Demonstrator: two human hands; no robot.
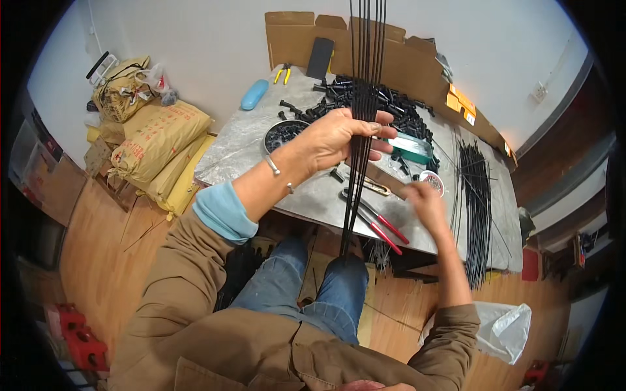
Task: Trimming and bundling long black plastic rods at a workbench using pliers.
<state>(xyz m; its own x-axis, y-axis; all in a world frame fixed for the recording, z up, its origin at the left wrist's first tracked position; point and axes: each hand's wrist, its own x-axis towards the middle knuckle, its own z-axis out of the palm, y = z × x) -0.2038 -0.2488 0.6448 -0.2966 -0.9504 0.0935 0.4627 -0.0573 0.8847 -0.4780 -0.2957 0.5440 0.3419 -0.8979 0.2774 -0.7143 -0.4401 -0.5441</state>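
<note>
My left hand holds a bundle of long, thin black rods upright over the table's front edge. The thumb presses across the rods and the other fingers show beyond them. At the lower end, the rods come down in front of my knee. My right hand is to the right of the bundle, blurred, close to a small white tub of tiny pieces; whether it grips anything is unclear. A red-handled cutting tool lies between the hands at the table's edge.
Many black plastic fittings are heaped at the back, beside a green box. A round dish holds small black parts. More black rods lie at the right. Cardboard borders the table; sacks stand left.
</note>
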